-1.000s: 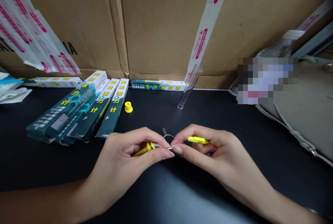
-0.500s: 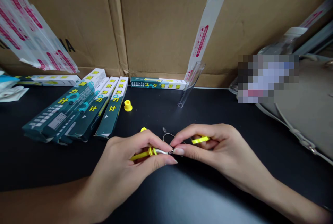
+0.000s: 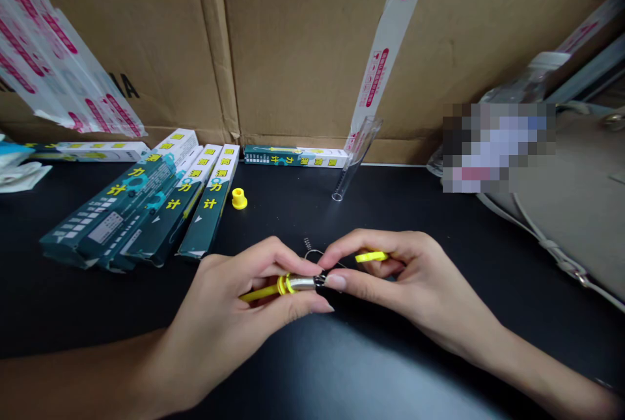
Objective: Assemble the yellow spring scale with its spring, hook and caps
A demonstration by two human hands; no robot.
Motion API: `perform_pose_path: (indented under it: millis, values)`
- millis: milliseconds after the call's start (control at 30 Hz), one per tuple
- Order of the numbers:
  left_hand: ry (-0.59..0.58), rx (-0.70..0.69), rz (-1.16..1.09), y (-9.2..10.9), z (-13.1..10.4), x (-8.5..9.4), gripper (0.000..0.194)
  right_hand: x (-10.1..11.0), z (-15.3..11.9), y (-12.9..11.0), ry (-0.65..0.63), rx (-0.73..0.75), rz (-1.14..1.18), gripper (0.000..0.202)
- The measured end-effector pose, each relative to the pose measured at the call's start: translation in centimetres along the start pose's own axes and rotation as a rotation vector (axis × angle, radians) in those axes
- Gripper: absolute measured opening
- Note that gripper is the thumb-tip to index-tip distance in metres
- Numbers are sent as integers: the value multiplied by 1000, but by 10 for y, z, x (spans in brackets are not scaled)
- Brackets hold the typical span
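Observation:
My left hand (image 3: pixel 244 316) is closed on a yellow rod (image 3: pixel 261 292) with a yellow collar and a silver spring (image 3: pixel 301 282) at its right end. At the tip of that spring, the thumb and forefinger of my right hand (image 3: pixel 405 283) pinch a small dark metal piece (image 3: pixel 320 281). A flat yellow part (image 3: pixel 372 256) is also held in my right hand's curled fingers. Behind the fingertips, a thin wire loop (image 3: pixel 315 252) and a small loose coil (image 3: pixel 307 243) show on the black table.
Green and white boxes (image 3: pixel 208 205) lie at the left, with a yellow cap (image 3: pixel 239 198) beside them. A clear tube (image 3: pixel 355 159) lies before another box (image 3: pixel 295 156). At the right are a bottle (image 3: pixel 527 78) and a beige bag (image 3: pixel 576 192). Cardboard (image 3: pixel 303 42) stands behind.
The silver spring shows more fully between my left fingers, and dark metal is visible at its end. The yellow part in my right hand has shifted slightly left and up.

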State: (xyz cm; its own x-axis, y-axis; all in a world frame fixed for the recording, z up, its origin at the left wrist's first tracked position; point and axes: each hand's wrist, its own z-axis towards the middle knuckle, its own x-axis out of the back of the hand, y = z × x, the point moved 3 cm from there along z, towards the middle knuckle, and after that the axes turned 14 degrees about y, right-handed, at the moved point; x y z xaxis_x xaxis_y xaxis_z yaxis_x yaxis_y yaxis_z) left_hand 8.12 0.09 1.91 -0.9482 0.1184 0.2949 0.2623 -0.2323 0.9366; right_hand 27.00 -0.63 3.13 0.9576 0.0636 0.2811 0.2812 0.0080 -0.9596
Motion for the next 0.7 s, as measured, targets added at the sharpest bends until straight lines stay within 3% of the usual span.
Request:
perform_pose_path:
  millis: [333, 700]
  values:
    - [-9, -92, -13, 0, -3, 0, 22, -4, -1, -4, 15, -36, 86, 25]
    - [-26, -161, -15, 2, -4, 1, 10, -7, -4, 0, -12, -126, 176, 27]
